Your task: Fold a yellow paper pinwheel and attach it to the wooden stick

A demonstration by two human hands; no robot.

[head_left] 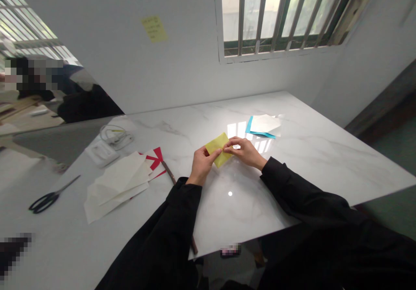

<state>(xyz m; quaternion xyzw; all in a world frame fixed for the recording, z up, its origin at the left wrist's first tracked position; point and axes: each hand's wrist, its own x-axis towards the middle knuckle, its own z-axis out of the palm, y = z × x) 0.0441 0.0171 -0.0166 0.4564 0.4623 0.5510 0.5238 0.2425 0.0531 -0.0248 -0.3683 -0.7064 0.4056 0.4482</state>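
Note:
A small square of yellow paper (216, 145) is held up above the marble-patterned white table (312, 164). My left hand (202, 163) pinches it from the left, with the thumb lying across its face near the middle. From the right, my right hand (243, 151) grips the paper between thumb and fingertips, close to the left thumb. Both hands are closed on the sheet. The fingers behind the paper are partly hidden, and I cannot tell whether the paper is creased under the fingertips.
Left on the table lie white paper sheets (113, 186), red paper pieces (157, 158), black scissors (45, 202), a white box (101, 152) and a coiled cable (118, 139). A brown stick (168, 171) runs under my left sleeve. Blue paper (249, 125) with white sheets lies behind. Another person (81, 90) appears far left.

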